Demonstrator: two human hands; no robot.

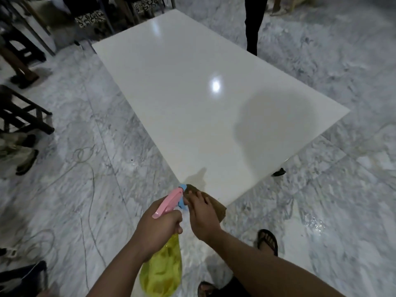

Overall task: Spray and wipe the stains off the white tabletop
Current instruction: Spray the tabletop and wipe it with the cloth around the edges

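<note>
Your right hand point(203, 213) lies flat, fingers spread, pressing a brown cloth point(216, 205) onto the near corner of the white tabletop point(192, 99); part of the cloth hangs past the table's edge. It is pressing the cloth down rather than closing around it. Just beside it, your left hand point(158, 228) is wrapped around the neck of the spray bottle point(165, 266), with its yellow-green body hanging below your fist and the pink and blue head point(173, 200) pointing at that same corner, almost touching the cloth. I cannot tell whether a finger is squeezing the trigger.

From that corner outward, the tabletop runs away from you toward the far edge, bare and glossy, with two bright light reflections and a soft shadow near the right-hand corner. No stain is plain to see on the open surface; anything under the cloth is hidden, and faint marks could be lost in the glare.

I judge you to be working the near corner, either early or finishing a last spot; the frame cannot settle which. Check the far half before you call it done.
</note>
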